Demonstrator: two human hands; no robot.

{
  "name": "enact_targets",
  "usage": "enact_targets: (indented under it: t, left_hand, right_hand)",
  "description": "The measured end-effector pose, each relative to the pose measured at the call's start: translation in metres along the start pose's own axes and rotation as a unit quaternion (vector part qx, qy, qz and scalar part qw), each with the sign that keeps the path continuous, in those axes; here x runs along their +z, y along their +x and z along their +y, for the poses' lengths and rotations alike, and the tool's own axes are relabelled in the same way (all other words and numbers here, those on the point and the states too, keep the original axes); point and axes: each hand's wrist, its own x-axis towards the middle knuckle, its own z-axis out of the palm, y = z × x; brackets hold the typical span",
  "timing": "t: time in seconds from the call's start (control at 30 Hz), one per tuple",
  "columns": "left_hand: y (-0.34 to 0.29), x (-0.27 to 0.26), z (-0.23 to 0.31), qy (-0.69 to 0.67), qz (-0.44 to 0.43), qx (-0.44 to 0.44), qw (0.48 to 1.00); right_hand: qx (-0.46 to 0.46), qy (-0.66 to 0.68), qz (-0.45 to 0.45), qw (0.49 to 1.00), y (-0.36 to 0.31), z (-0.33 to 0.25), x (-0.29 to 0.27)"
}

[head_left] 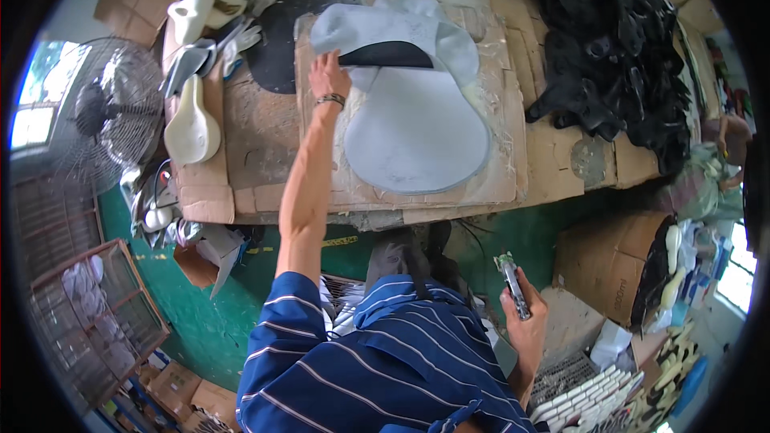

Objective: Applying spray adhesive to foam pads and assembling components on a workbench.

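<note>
Sheet panel, pear-shaped, pale grey, one: lying flat between 12 and 1 o'clock, broad end toward the wearer, [417, 132] on a worn cardboard sheet [504, 156]. Further grey sheets [353, 26], overlapping, at 12. Black crescent [393, 54] between them (separate piece or exposed underside, cannot tell). Left hand [329, 76], at 11: fingertips at the crescent's left end, arm outstretched; whether they pinch an edge or merely rest there, cannot tell. Right hand [525, 317], at 4: closed round a slim metal hand tool [513, 285], greenish at the tip, well apart from the sheets. Surrounding stock: glossy black pile [609, 48], at 2; cream saddle-shaped shell [192, 132], between 9 and 10. Step in hand, by judgement: arranging or separating the sheets left-handed, tool in reserve. Next move seemingly calls for a sure left-hand hold on one edge, without creasing the panel beneath.
</note>
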Motion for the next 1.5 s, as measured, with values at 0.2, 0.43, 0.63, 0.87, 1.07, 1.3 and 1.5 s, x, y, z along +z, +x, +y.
enact_targets:
  t: [0.2, 0.43, 0.63, 0.87, 1.07, 1.3, 1.5]
  left_hand:
    - [0.028, 0.008, -0.025, 0.106, -0.155, 0.022, 0.982]
    - [0.002, -0.055, 0.011, -0.018, -0.282, 0.055, 0.958]
    - [-0.048, -0.122, 0.065, -0.179, -0.487, -0.044, 0.854]
    - [-0.101, -0.101, 0.063, -0.174, -0.487, -0.119, 0.848]
    - [-0.102, -0.114, 0.027, -0.369, -0.411, -0.190, 0.812]
    - [-0.022, -0.078, -0.117, -0.232, -0.029, -0.362, 0.902]
    - [0.073, -0.070, -0.216, -0.061, 0.114, -0.315, 0.940]
  right_hand:
    - [-0.033, -0.058, 0.035, 0.997, 0.043, -0.009, 0.011]
    - [-0.082, -0.189, 0.088, 0.975, 0.194, 0.027, 0.024]
    - [-0.133, -0.291, 0.074, 0.945, 0.309, 0.063, 0.075]
    - [-0.279, -0.294, 0.096, 0.909, 0.298, 0.087, 0.095]
    - [-0.168, -0.265, 0.022, 0.949, 0.245, 0.074, 0.087]
    - [-0.076, -0.234, -0.003, 0.969, 0.199, 0.104, 0.079]
    - [0.025, -0.257, -0.030, 0.966, 0.169, 0.119, 0.082]
